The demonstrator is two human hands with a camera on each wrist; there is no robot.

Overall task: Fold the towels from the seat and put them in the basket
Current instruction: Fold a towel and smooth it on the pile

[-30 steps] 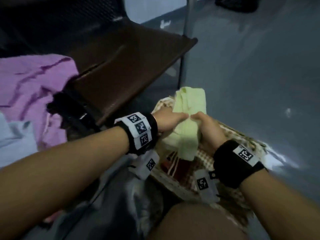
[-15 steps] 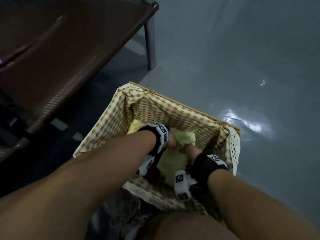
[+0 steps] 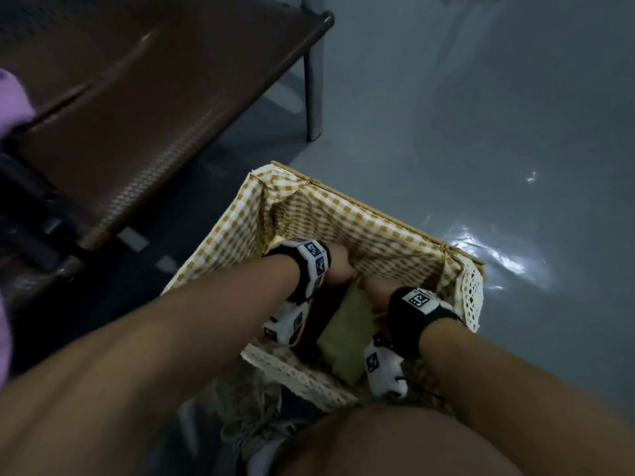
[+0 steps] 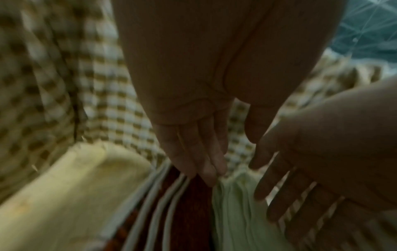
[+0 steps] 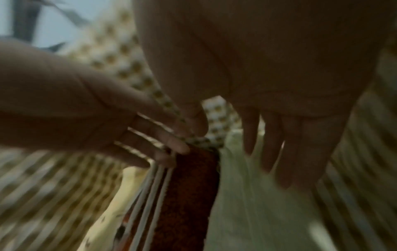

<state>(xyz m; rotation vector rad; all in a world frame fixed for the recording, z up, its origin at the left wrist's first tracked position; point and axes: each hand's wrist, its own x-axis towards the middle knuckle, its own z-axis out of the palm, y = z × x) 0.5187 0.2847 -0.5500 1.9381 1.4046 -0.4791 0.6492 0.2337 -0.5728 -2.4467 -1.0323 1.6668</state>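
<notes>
The basket (image 3: 378,209) with yellow checked lining stands on the floor, and both my hands are inside it. A folded light green towel (image 3: 347,334) stands on edge at its right side, beside a dark red towel with white stripes (image 4: 189,212) and a yellow towel (image 4: 64,195). My left hand (image 4: 199,152) points down with straight fingers, their tips touching the seam between the red towel and the green towel (image 4: 236,212). My right hand (image 5: 279,152) lays straight, spread fingers against the green towel (image 5: 257,203). Neither hand grips anything.
The brown woven seat (image 3: 137,115) lies up and to the left, with a purple towel (image 3: 10,97) at its left edge. Its metal leg (image 3: 314,80) stands just behind the basket. Grey floor (image 3: 481,115) spreads to the right. My knee (image 3: 395,441) is against the basket's near rim.
Both hands carried the folded green towel from above the basket down into it. Their grip has loosened, and the fingers now lie straight against the towel.
</notes>
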